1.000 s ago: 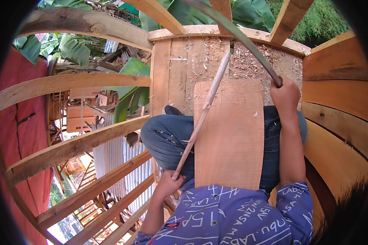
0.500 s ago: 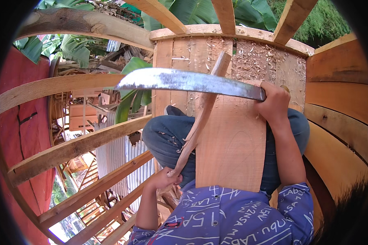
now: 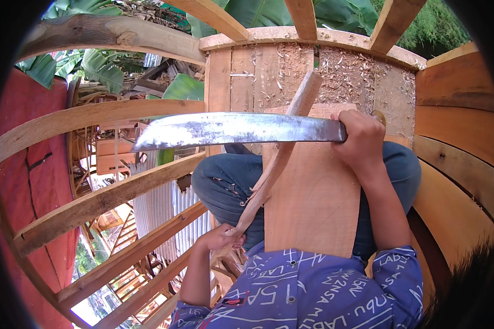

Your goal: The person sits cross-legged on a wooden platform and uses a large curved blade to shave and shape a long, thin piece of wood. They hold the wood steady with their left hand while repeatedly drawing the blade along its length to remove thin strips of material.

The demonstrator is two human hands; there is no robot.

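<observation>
My right hand (image 3: pixel 360 137) is closed around the handle of a machete (image 3: pixel 230 129), whose long, broad blade points left. The blade lies across a slightly curved wooden stick (image 3: pixel 270 178), hiding part of it. Low on the left, my left hand (image 3: pixel 223 237) grips the stick's near end. From there the stick slants up and to the right to a pale, cut far end. Shaved curls cling to its middle, beside my left knee. A flat wooden board (image 3: pixel 318 203) lies over my lap beneath the stick and my right forearm.
Wood shavings (image 3: pixel 343 71) litter the plank floor (image 3: pixel 241 90) ahead. Slatted wooden rails (image 3: pixel 110 200) run along the left, and a plank wall (image 3: pixel 458 123) stands on the right. Beyond the rails are corrugated metal sheets (image 3: pixel 153 208), a red panel (image 3: pixel 35 181) and banana leaves (image 3: pixel 101 71).
The machete has come down along the stick, nearer to me, and its tip reaches farther left. My right hand has lowered with it. My left hand keeps its hold on the stick.
</observation>
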